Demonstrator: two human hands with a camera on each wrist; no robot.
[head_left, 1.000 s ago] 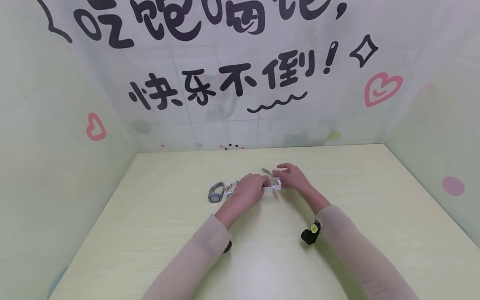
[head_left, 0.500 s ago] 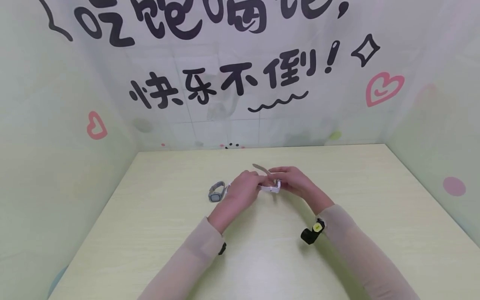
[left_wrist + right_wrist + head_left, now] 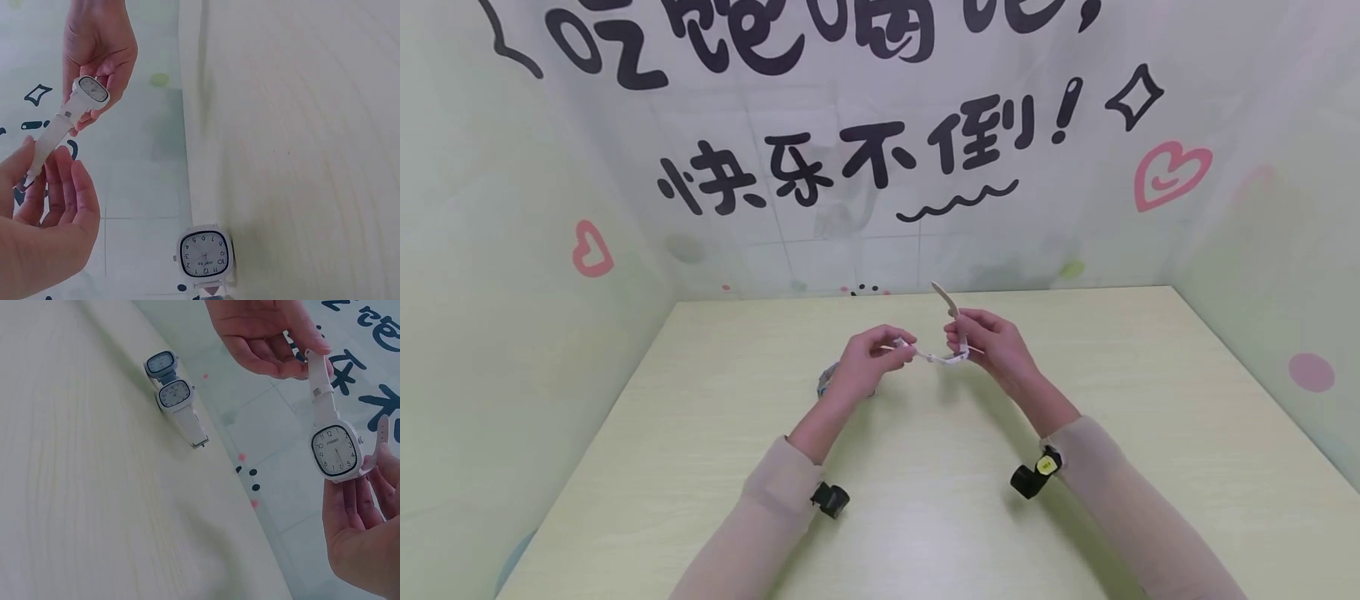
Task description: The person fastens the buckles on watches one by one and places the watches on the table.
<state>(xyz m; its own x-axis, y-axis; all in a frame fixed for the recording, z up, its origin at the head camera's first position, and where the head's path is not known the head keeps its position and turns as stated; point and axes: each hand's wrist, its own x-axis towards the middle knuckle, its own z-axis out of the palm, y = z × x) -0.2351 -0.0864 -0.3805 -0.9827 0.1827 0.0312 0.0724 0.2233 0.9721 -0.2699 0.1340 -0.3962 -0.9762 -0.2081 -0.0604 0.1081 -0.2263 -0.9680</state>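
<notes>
A white wristwatch [image 3: 953,359] is held up off the table between both hands, its strap unfastened. My left hand [image 3: 863,362] pinches one end of the strap between thumb and fingers. My right hand [image 3: 1000,346] grips the watch near its case, and the other strap piece sticks up past the fingers. In the right wrist view the squarish dial [image 3: 336,452] shows numerals and hands. A second white watch [image 3: 175,394] and a grey-blue watch [image 3: 161,362] lie close together on the table. In the head view my left hand partly hides these two.
The pale wooden table [image 3: 925,500] runs back to a printed white curtain [image 3: 820,208] with dark writing. More curtain stands along the left and right sides. A small black camera [image 3: 831,500] is worn on the left wrist, another [image 3: 1033,477] on the right.
Both hands have lifted the white watch higher and moved apart, stretching its strap. My left hand has shifted left and now pinches the strap's end; the free strap piece points more upright.
</notes>
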